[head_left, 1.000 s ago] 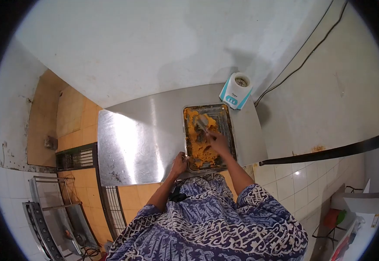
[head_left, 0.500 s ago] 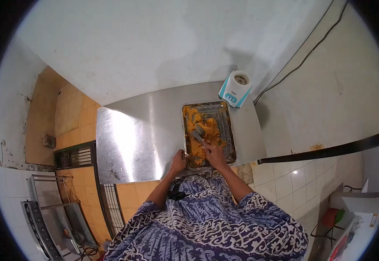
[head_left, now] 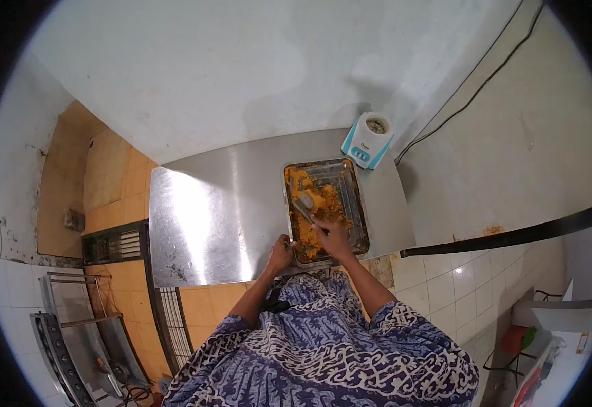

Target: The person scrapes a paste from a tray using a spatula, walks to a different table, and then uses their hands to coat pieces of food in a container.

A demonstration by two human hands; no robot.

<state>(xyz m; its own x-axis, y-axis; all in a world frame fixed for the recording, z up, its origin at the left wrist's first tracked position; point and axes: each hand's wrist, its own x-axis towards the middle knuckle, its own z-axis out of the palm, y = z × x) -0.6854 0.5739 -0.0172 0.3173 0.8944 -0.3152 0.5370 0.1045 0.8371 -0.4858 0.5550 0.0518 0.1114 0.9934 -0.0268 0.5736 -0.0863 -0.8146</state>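
A dark rectangular baking tray [head_left: 359, 197] holds a crumbly orange mash [head_left: 306, 234], spread mostly over its left and middle parts. My right hand [head_left: 332, 239] is closed around the handle of a grey spoon-like utensil [head_left: 304, 202]. The utensil's head is over the mash, with an orange lump beside it. At the tray's near left edge, my left hand [head_left: 280, 252] has its fingers closed on the rim. Part of the tray's bare ridged bottom shows at the upper right.
Under the tray is a shiny steel table [head_left: 228, 224]. A white and turquoise blender base [head_left: 368, 140] stands behind the tray, near the wall. A black cable [head_left: 469, 102] runs along that wall. Metal racks [head_left: 82, 332] stand low at the left.
The utensil in my right hand has tilted and shifted slightly left, and an orange lump now shows beside its head. My left hand stays at the tray's edge.
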